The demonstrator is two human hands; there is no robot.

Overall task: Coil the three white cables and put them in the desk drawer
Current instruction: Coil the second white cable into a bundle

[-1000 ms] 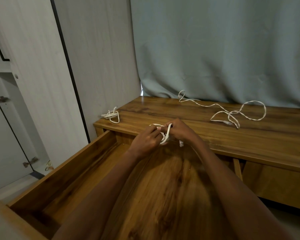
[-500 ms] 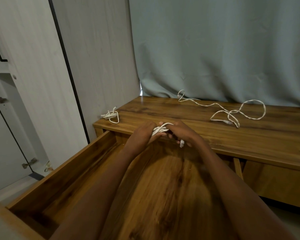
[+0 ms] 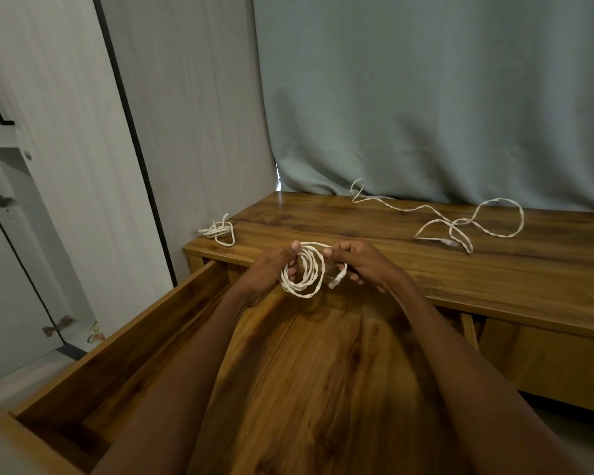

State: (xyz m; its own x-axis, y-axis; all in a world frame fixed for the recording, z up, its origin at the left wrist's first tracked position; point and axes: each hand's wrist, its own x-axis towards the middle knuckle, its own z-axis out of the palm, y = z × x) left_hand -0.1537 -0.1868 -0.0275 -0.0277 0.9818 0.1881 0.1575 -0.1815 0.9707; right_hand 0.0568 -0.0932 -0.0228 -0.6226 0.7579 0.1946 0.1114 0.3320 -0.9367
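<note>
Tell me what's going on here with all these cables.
A person is tidying white cables. Both hands hold one coiled cable over the open drawer: the left hand grips the loops, the right hand pinches the end near its plug. A bundled cable sits at the desk's left corner, and a loose cable sprawls by the curtain.

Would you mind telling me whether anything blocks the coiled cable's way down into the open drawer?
Nothing visible does: the coiled cable, held by the left hand and right hand, hangs directly above the open drawer.
</note>
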